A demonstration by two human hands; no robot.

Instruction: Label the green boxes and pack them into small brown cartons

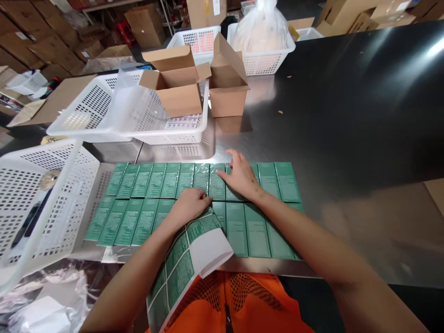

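Observation:
Two rows of green boxes lie side by side along the near part of the metal table; several in the back row have a glossy, clear-looking surface. My left hand is closed at the top of a curled strip of green labels, divided by pale lines and showing a white back. The strip hangs down toward my lap. Over the back row rests my right hand, its thumb and forefinger apart, touching or just above the boxes. It holds nothing that I can see, and it hides part of the boxes beneath.
Left of the boxes stands a white basket with dark items inside. Behind are more white baskets, an open carton and another carton. The dark metal table stretches right. Clear plastic lies lower left.

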